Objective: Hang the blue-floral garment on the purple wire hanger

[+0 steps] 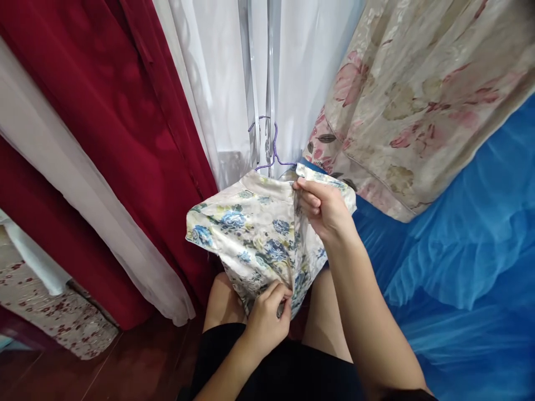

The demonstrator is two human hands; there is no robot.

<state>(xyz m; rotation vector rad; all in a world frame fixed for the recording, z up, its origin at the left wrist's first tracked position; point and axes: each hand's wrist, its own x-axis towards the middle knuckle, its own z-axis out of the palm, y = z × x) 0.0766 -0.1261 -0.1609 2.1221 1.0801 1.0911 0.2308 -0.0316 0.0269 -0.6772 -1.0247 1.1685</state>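
Note:
A cream garment printed with blue flowers [251, 228] hangs on a thin purple wire hanger [273, 156] in front of me. My right hand [324, 206] is closed, pinching the garment's upper edge near the hanger. Lower down, my left hand [267, 317] is closed around the bunched bottom of the same garment, just above my knees.
Dark red fabric [125, 128] and white sheer cloth [217, 67] hang at left and centre. A pink-flowered beige garment [418, 100] hangs at upper right above blue gauzy fabric [460, 250]. A dark wooden floor [125, 367] shows at lower left.

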